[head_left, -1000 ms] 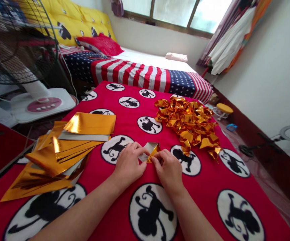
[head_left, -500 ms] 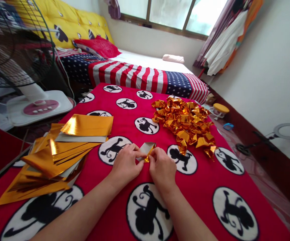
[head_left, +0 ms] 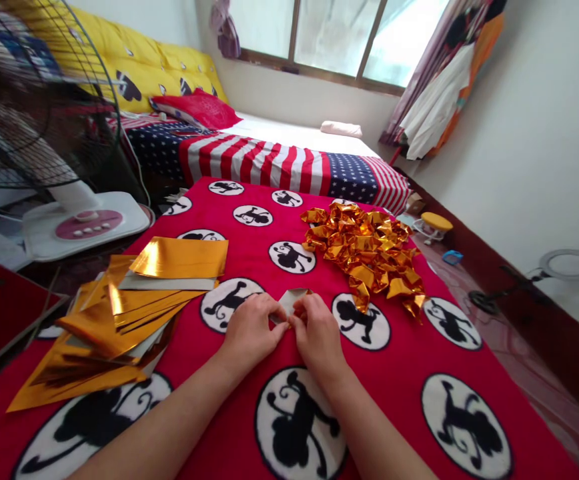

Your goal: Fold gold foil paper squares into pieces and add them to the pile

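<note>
Between my hands a small piece of gold foil paper (head_left: 293,299), grey side showing, is partly folded on the red cloth (head_left: 389,400). My left hand (head_left: 255,328) pinches its near left edge. Close against it, my right hand (head_left: 318,329) pinches the near right edge, and the fingers cover most of the gold side. Left of my hands lies a fanned stack of flat gold foil sheets (head_left: 179,258), some showing grey backs. To the right is a heap of folded gold foil pieces (head_left: 364,243).
An electric fan (head_left: 87,223) stands at the left beside the table. A bed with a striped and starred cover (head_left: 269,163) is behind the table. On the right floor are a yellow-topped stool (head_left: 437,222) and a ring light (head_left: 571,265).
My right fingers have shifted left and closer to the left fingertips, covering the gold edge that showed before. The camera view has tilted slightly; the stack and heap lie as before.
</note>
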Tool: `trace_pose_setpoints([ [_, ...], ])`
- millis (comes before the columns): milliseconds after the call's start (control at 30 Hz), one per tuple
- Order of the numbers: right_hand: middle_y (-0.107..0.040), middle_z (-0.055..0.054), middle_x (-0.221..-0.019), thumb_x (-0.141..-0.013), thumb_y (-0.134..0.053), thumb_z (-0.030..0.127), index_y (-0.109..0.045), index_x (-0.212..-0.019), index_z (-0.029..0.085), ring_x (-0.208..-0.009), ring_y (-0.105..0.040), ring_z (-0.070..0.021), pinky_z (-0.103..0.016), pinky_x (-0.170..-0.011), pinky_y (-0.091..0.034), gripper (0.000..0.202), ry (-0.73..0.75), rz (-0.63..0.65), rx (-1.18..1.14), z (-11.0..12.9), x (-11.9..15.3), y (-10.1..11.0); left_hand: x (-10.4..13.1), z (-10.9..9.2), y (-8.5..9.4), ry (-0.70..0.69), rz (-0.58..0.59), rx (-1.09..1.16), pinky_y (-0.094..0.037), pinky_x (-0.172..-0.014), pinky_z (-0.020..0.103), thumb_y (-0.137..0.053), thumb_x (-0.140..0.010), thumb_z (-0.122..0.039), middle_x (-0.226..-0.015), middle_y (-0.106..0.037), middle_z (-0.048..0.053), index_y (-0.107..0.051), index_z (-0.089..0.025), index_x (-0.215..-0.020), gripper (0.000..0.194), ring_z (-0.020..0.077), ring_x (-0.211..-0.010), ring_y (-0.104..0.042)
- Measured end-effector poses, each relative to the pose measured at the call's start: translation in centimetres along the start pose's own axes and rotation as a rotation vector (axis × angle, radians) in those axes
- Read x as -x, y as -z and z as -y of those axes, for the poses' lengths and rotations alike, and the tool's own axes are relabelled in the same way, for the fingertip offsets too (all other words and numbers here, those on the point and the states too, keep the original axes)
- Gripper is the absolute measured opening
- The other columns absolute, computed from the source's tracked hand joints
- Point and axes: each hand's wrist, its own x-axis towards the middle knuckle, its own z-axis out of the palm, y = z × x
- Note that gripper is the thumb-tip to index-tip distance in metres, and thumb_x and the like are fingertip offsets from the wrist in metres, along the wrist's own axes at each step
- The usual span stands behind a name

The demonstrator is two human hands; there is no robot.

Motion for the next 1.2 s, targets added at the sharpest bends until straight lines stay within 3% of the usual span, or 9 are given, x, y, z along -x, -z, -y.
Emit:
trace_pose_setpoints([
  [200,-0.054,-0.001,-0.082,-0.073,-0.055,0.005,-0.051,-0.078,0.02,-0.075,-0.053,-0.0157,-0.026,-0.067,-0.043,0.016,-0.037,-0.017,-0.127,-0.3,0.0,-0.4,0.1,0.1,-0.1,-0.007,-0.004,-0.022,-0.043,-0.075,0.032,-0.065,-0.073,-0.019,-0.075,-0.062,0.002,-0.063,-0.02,-0.07,0.004,0.0193,-0.08,-0.057],
  [467,-0.055,-0.001,-0.081,-0.084,-0.052,0.011,-0.053,-0.08,0.02,-0.075,-0.053,-0.0158,-0.027,-0.069,-0.041,0.01,-0.006,-0.205,-0.093,-0.1,0.5,0.7,0.1,0.2,-0.1,-0.031,-0.012,-0.015,-0.044,-0.077,0.032,-0.064,-0.075,-0.021,-0.078,-0.062,0.003,-0.072,-0.024,-0.073,0.009,0.0192,-0.082,-0.057],
  [667,-0.057,-0.003,-0.082,-0.087,-0.051,0.011,-0.064,-0.08,0.02,-0.076,-0.055,-0.0158,-0.026,-0.069,-0.042,0.017,0.024,0.001,-0.028,0.7,1.7,0.6,0.1,0.3,-0.3,-0.039,-0.029,-0.007,-0.046,-0.076,0.032,-0.064,-0.074,-0.02,-0.079,-0.063,0.004,-0.074,-0.023,-0.073,0.01,0.0197,-0.082,-0.057],
  [833,-0.06,-0.003,-0.083,-0.087,-0.048,0.008,-0.068,-0.079,0.02,-0.078,-0.057,-0.0151,-0.025,-0.069,-0.043,0.024,0.051,0.027,-0.086,0.7,0.9,0.2,-0.3,2.0,0.8,-0.149,0.065,0.144,-0.047,-0.079,0.028,-0.054,-0.074,-0.005,-0.084,-0.066,0.002,-0.074,-0.022,-0.08,0.027,0.0159,-0.083,-0.06],
  [1000,-0.063,-0.002,-0.082,-0.084,-0.048,0.002,-0.068,-0.075,0.021,-0.08,-0.059,-0.0146,-0.024,-0.073,-0.045,0.029,0.149,0.097,-0.209,-0.2,-0.1,0.4,-0.9,3.5,2.1,-0.212,0.039,0.198,-0.048,-0.087,0.029,-0.049,-0.076,-0.001,-0.103,-0.063,0.003,-0.073,-0.025,-0.091,0.037,0.0163,-0.099,-0.059],
  [1067,-0.063,-0.002,-0.084,-0.082,-0.049,0.002,-0.066,-0.078,0.021,-0.082,-0.059,-0.0153,-0.024,-0.073,-0.044,0.026,0.153,0.083,-0.164,-0.1,-0.2,0.6,-1.0,3.8,2.2,-0.241,0.04,0.176,-0.048,-0.09,0.031,-0.049,-0.076,-0.001,-0.105,-0.063,0.003,-0.073,-0.026,-0.092,0.038,0.0172,-0.102,-0.057],
  [1200,-0.061,-0.002,-0.083,-0.081,-0.059,0.01,-0.062,-0.079,0.021,-0.078,-0.056,-0.0179,-0.026,-0.068,-0.04,0.012,0.013,-0.041,0.137,0.4,0.3,0.8,-1.1,4.1,1.9,-0.271,0.012,0.113,-0.047,-0.093,0.036,-0.052,-0.079,-0.004,-0.11,-0.061,0.005,-0.073,-0.026,-0.095,0.034,0.0191,-0.104,-0.056],
])
